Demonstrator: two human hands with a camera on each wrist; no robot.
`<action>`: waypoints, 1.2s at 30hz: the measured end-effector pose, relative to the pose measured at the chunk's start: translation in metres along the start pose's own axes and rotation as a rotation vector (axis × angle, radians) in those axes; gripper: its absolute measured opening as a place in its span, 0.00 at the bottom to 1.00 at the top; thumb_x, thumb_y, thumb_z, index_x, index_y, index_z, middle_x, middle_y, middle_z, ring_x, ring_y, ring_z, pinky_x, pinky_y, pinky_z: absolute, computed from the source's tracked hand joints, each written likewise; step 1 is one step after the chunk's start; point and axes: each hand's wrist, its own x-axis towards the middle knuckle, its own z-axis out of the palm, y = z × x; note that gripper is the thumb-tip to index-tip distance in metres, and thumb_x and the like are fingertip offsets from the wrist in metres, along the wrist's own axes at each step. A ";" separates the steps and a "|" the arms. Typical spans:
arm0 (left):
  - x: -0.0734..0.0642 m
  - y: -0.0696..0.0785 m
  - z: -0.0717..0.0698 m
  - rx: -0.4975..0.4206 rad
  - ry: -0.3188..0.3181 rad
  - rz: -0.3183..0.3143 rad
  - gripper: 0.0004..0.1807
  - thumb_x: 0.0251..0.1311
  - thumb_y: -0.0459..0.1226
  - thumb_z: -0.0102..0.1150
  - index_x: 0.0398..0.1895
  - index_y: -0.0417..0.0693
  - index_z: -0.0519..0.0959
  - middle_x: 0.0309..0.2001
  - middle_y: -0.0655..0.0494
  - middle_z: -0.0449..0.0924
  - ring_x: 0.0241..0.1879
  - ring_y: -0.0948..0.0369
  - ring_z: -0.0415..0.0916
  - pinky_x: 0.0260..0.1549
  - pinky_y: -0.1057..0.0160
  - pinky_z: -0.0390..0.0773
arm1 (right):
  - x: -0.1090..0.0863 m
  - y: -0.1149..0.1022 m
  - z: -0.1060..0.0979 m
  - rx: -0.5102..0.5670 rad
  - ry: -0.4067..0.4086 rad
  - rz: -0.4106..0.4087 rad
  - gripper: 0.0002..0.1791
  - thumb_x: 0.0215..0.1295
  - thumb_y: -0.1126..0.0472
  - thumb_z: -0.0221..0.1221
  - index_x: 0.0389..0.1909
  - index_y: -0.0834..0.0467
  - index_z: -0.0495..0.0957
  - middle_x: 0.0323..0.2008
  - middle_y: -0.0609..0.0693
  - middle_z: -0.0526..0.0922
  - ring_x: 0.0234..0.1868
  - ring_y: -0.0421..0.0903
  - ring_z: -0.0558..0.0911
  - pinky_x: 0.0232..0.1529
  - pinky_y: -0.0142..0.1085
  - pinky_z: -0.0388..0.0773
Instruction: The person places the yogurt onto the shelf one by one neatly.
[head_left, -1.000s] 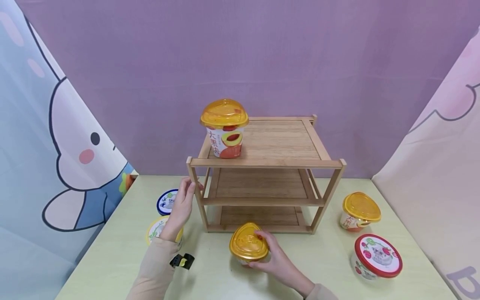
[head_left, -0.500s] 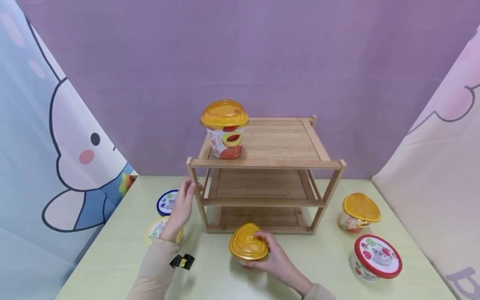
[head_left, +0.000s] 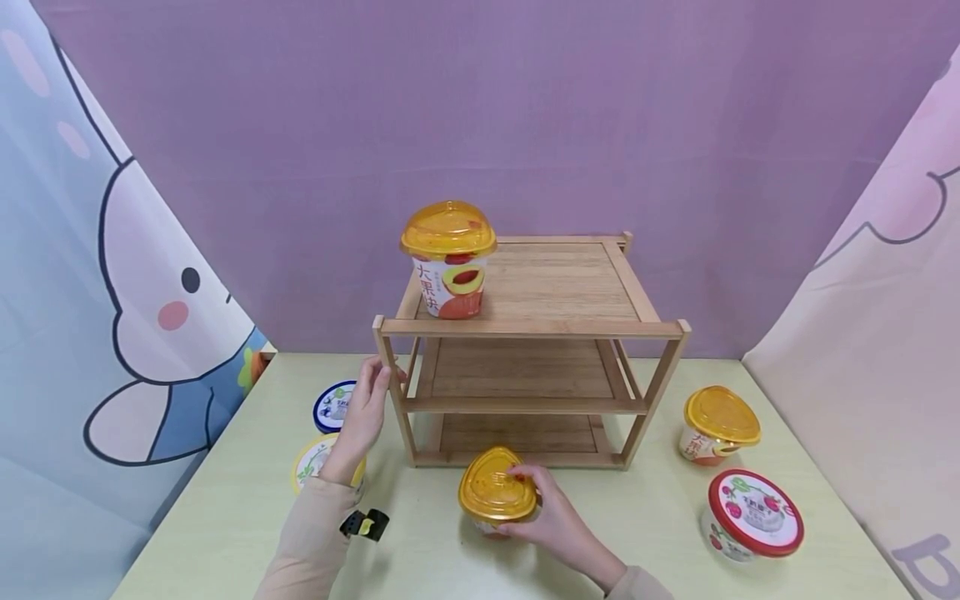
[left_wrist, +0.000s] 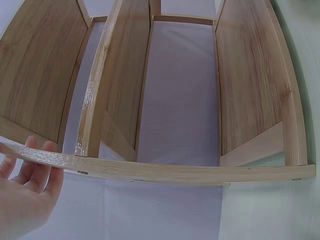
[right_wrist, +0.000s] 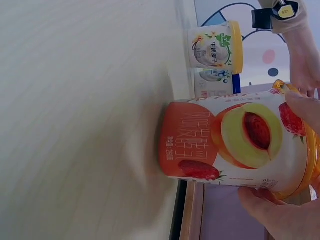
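In the head view, my right hand (head_left: 553,518) grips a yogurt cup (head_left: 497,490) with an orange-yellow domed lid, in front of the rack. The right wrist view shows the cup's peach and strawberry print (right_wrist: 245,142), with thumb and fingers on opposite sides near the lid. Its base is at the tabletop; whether it touches, I cannot tell. My left hand (head_left: 365,414) holds the left front post of a three-tier wooden rack (head_left: 566,279). In the left wrist view, its fingers (left_wrist: 39,175) wrap round that post (left_wrist: 175,173). A matching yogurt cup (head_left: 452,262) stands on the top shelf's left front.
On the right of the table stand another yellow-lidded cup (head_left: 720,423) and a red-lidded tub (head_left: 756,512). Left of the rack are a blue-lidded tub (head_left: 333,407) and a yellow-lidded tub (head_left: 311,458), partly behind my left arm. A purple curtain (head_left: 525,108) hangs behind.
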 end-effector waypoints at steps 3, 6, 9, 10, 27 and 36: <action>0.000 0.000 0.000 -0.005 0.000 -0.006 0.15 0.69 0.37 0.31 0.49 0.35 0.61 0.38 0.44 0.71 0.44 0.51 0.68 0.48 0.57 0.63 | -0.001 -0.003 -0.002 0.013 0.000 0.005 0.35 0.37 0.58 0.70 0.50 0.58 0.66 0.53 0.58 0.66 0.55 0.58 0.67 0.51 0.49 0.67; -0.001 0.001 -0.001 -0.004 -0.001 -0.013 0.14 0.69 0.37 0.31 0.49 0.36 0.61 0.39 0.43 0.71 0.45 0.50 0.68 0.48 0.57 0.63 | -0.001 -0.006 -0.006 0.017 -0.006 0.001 0.35 0.38 0.57 0.70 0.50 0.57 0.66 0.52 0.57 0.66 0.55 0.58 0.67 0.50 0.50 0.67; -0.002 0.005 -0.001 -0.016 -0.004 -0.016 0.14 0.69 0.36 0.31 0.49 0.35 0.61 0.39 0.41 0.71 0.45 0.50 0.68 0.48 0.59 0.63 | -0.001 -0.012 -0.011 0.019 -0.009 0.006 0.35 0.39 0.55 0.70 0.51 0.54 0.66 0.52 0.54 0.66 0.55 0.57 0.66 0.50 0.51 0.67; -0.002 0.005 -0.001 -0.015 -0.004 -0.014 0.14 0.69 0.36 0.31 0.49 0.34 0.61 0.39 0.42 0.71 0.44 0.50 0.68 0.48 0.60 0.63 | -0.001 -0.014 -0.013 0.014 -0.008 0.007 0.35 0.39 0.54 0.70 0.51 0.53 0.66 0.52 0.54 0.66 0.55 0.56 0.66 0.50 0.51 0.67; 0.001 0.000 -0.001 -0.016 -0.002 0.036 0.13 0.68 0.33 0.31 0.50 0.33 0.60 0.37 0.43 0.72 0.42 0.54 0.69 0.45 0.69 0.64 | -0.003 -0.056 -0.052 -0.057 0.027 -0.119 0.33 0.42 0.53 0.68 0.51 0.51 0.66 0.50 0.49 0.68 0.53 0.48 0.70 0.50 0.42 0.69; 0.000 0.001 0.000 -0.021 0.001 0.046 0.13 0.68 0.34 0.32 0.49 0.33 0.61 0.37 0.42 0.72 0.42 0.53 0.69 0.45 0.69 0.64 | -0.002 -0.075 -0.071 -0.098 0.057 -0.256 0.33 0.40 0.60 0.69 0.50 0.55 0.66 0.50 0.50 0.71 0.49 0.42 0.72 0.45 0.35 0.73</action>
